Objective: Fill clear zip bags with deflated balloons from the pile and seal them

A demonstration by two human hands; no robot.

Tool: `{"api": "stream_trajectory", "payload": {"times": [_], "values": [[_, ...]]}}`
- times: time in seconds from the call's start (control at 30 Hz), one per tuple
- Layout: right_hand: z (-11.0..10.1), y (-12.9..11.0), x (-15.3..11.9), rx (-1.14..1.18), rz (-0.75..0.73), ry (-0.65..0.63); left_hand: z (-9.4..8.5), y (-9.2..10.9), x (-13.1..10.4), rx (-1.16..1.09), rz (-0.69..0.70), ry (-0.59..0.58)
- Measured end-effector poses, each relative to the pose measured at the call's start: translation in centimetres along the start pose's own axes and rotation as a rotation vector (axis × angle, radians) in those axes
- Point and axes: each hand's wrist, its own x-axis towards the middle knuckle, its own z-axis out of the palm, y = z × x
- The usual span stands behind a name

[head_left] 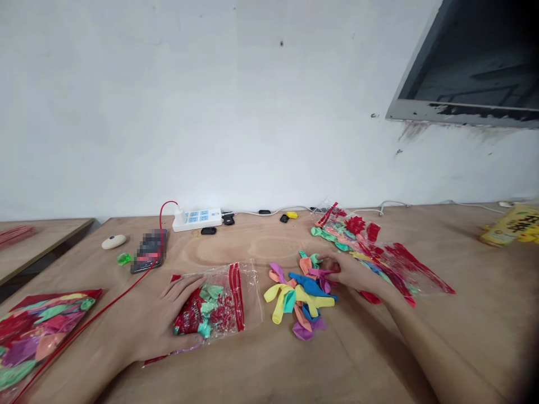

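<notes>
Loose balloons in yellow, blue, purple, orange and green (311, 286) lie in a pile on the wooden table (252, 370). At the pile's upper right edge, my right hand (347, 270) has its fingertips closed on balloons, partly hidden behind the fingers. My left hand (164, 314) rests over the left end of a clear bag with red print (223, 303), its fingers and thumb spread around it. Green balloons show inside that bag, whose open-looking clear end points right.
More bags of balloons lie at the far left (46, 331) and behind my right hand (379, 247). A phone (148, 251), a red cable (122, 293), a power strip (197, 219) and a yellow packet (511, 225) are also on the table.
</notes>
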Motion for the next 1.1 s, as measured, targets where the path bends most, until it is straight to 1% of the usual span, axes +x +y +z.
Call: {"api": "stream_trajectory", "payload": {"times": [0.07,0.17,0.27,0.33,0.4,0.47,0.53,0.63,0.7,0.77,0.8,0.87,0.97,1.03,1.1], "values": [[-0.2,-0.8,-0.1,-0.027,0.044,0.002,0.0,0.0,0.0,-0.014,0.002,-0.013],[-0.6,-2.1,-0.3,-0.070,0.079,0.069,0.2,-0.1,-0.1,-0.016,-0.007,-0.030],[-0.6,-3.5,-0.3,-0.110,-0.013,0.236,0.6,-0.3,-0.3,-0.027,-0.006,-0.029],[-0.2,-4.4,-0.1,-0.153,-0.070,0.347,0.8,-0.3,-0.4,-0.052,0.000,-0.019],[0.6,-5.4,0.2,-0.152,-0.092,0.392,0.8,-0.2,-0.3,-0.078,0.002,-0.003],[1.8,-6.6,0.6,-0.082,-0.112,0.364,0.7,0.0,-0.2,-0.096,0.001,-0.002],[3.1,-8.1,1.0,0.002,-0.146,0.302,0.5,0.2,-0.1,-0.108,-0.009,-0.014],[5.2,-10.8,1.8,0.073,-0.206,0.179,0.3,0.4,-0.1,-0.134,-0.024,-0.021],[6.6,-12.7,2.4,0.094,-0.263,0.073,0.5,0.3,-0.2,-0.150,-0.031,-0.016],[7.9,-14.3,3.0,0.090,-0.363,-0.042,0.6,0.2,-0.4,-0.150,-0.052,-0.011],[8.5,-15.0,3.3,0.071,-0.412,-0.077,0.6,0.2,-0.5,-0.144,-0.073,-0.005],[9.4,-15.9,3.8,-0.005,-0.525,-0.133,0.2,0.0,-0.6,-0.139,-0.073,0.011],[10.3,-16.7,4.5,-0.079,-0.641,-0.234,-1.0,0.0,-0.7,-0.111,-0.023,0.017],[10.8,-16.9,4.8,-0.067,-0.706,-0.263,-1.8,0.0,-0.4,-0.103,-0.006,0.019],[11.4,-17.0,5.1,-0.056,-0.765,-0.255,-1.9,0.1,-0.1,-0.094,0.006,-0.008]]}}
